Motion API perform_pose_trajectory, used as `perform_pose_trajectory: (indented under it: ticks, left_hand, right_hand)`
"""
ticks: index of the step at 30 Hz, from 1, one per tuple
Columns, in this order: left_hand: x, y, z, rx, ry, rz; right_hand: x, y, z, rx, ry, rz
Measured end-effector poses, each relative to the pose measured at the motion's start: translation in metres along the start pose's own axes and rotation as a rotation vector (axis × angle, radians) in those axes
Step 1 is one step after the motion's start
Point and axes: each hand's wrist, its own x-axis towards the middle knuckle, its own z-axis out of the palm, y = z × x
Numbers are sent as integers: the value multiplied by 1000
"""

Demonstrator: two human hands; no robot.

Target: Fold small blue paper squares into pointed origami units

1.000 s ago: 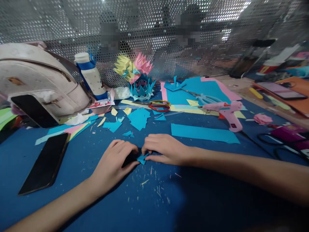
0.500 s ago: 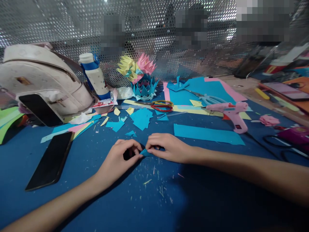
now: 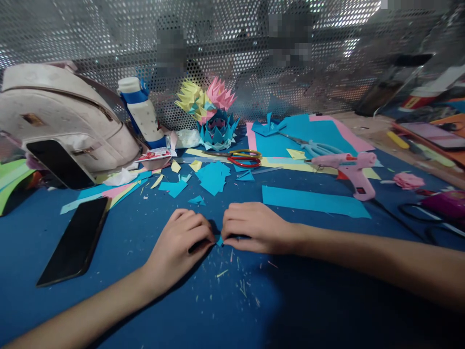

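Between my fingertips is a small piece of blue paper (image 3: 219,240), mostly covered by the fingers. My left hand (image 3: 183,237) pinches it from the left side, thumb against forefinger. From the right, my right hand (image 3: 256,228) is closed on its other edge. Both hands rest low over the blue tabletop (image 3: 225,315). Beyond them lie a small folded blue paper piece (image 3: 197,200) and a pile of cut blue paper pieces (image 3: 214,177). A long blue paper strip (image 3: 315,201) lies past my right hand.
A black phone (image 3: 74,242) lies left of my left arm. Scissors (image 3: 244,158) and a pink glue gun (image 3: 347,169) with a cord lie farther back. Paper flowers (image 3: 217,131), a bottle (image 3: 140,111) and a backpack (image 3: 61,116) stand along the perforated metal screen.
Both hands have moved slightly toward me, and their fingers have curled down closer over the blue paper. Less of the paper shows between them now.
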Motion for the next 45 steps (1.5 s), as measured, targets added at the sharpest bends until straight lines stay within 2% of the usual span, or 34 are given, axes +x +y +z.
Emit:
perform_pose_trajectory:
  ticks: [4,9,17,30,45]
  left_hand:
    - [-4,-2,-2,130,-7,102]
    - [-5,-4,-3,175,5,153]
    - [1,-7,-1,65,-32,77]
    - [5,-3,2,93,-20,57]
    - [0,-3,1,84,19,148]
  right_hand:
    - [0,-2,0,-77,-39,-32]
    - [1,0,3,15,-62,61]
    - [2,1,3,43,-62,88]
    - [2,0,3,-42,-67,50]
    - [2,-1,1,87,-57,126]
